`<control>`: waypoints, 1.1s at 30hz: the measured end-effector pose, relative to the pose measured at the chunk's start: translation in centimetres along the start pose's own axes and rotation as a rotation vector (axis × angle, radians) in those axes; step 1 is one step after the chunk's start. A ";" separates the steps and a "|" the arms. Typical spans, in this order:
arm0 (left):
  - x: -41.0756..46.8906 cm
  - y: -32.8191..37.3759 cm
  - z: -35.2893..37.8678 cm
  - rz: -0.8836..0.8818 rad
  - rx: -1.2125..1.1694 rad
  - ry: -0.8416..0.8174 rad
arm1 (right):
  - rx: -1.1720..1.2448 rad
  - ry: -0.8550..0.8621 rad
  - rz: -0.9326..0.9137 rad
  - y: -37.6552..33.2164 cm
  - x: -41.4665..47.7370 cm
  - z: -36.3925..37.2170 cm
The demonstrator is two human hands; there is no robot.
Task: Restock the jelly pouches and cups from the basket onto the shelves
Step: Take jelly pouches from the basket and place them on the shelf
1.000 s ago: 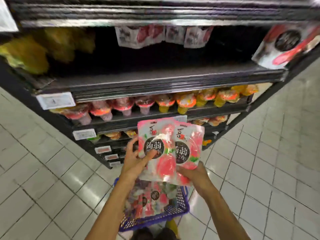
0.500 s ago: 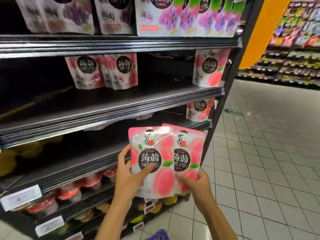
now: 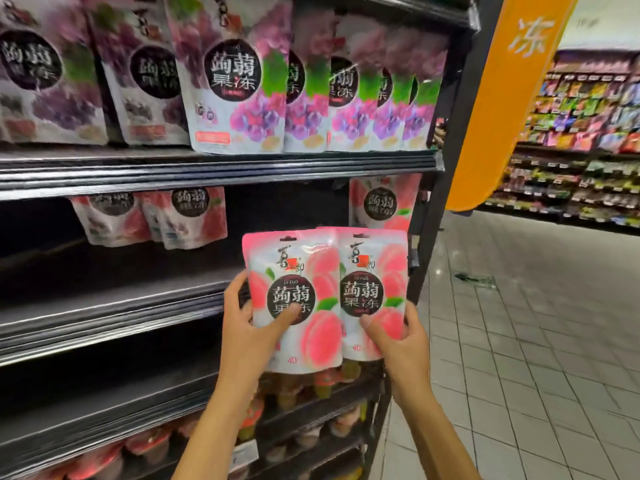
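Supermarket shelving fills the left of the aisle, its black steel boards running to a dark upright post (image 3: pixel 436 202) at the right end, with pale floor tiles (image 3: pixel 519 341) and an orange banner (image 3: pixel 502 98) beyond. Both hands are up in front of the middle shelf (image 3: pixel 104 299), close to its front edge and towards its right end. The left hand (image 3: pixel 247 327) grips one peach jelly pouch (image 3: pixel 301 271) by its lower left side, thumb laid across the printed face. The right hand (image 3: pixel 398 336) grips a second peach pouch (image 3: pixel 375 258) at its lower right corner, thumb on the front and fingers behind. The two overlap slightly in the middle, and more edges seem to show behind them, though I cannot count them.

These look like light, soft bags: glossy film, likely slippery, with lumpy contents that shift. I'd guess they stand only if set down squarely on their bottoms, so a hold low on the sides seems right. Squeezing the middle would just buckle them.

A few matching peach pouches (image 3: pixel 187 216) sit at the back of the middle shelf, and one more (image 3: pixel 384 202) stands at its right end by the post. Purple grape pouches (image 3: pixel 239 91) crowd the shelf above (image 3: pixel 207 171), and its front lip is what the pouch tops must pass beneath. Jelly cups (image 3: pixel 322 379) line the lower shelves under the hands. The basket is out of sight.
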State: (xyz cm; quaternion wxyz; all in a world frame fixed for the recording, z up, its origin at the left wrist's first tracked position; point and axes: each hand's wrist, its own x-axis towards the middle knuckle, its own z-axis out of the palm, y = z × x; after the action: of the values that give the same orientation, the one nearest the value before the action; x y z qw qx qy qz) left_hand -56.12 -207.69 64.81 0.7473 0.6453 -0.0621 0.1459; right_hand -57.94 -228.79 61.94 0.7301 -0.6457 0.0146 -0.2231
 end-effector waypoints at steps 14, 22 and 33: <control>5.3 0.1 5.0 0.030 0.078 0.181 | 0.011 -0.052 -0.117 -1.5 14.2 0.2; 5.4 -0.3 5.8 0.043 0.093 0.199 | -0.034 -0.016 -0.204 -1.9 17.5 1.7; 5.4 -0.9 6.8 0.039 0.083 0.232 | -0.230 -0.091 -0.221 -1.2 17.3 -0.3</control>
State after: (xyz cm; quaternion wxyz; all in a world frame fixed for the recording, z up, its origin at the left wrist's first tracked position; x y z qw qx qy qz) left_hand -50.10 -213.76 66.55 0.7192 0.6530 0.0182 0.2367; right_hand -42.85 -235.14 67.60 0.6224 -0.7321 -0.0641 -0.2693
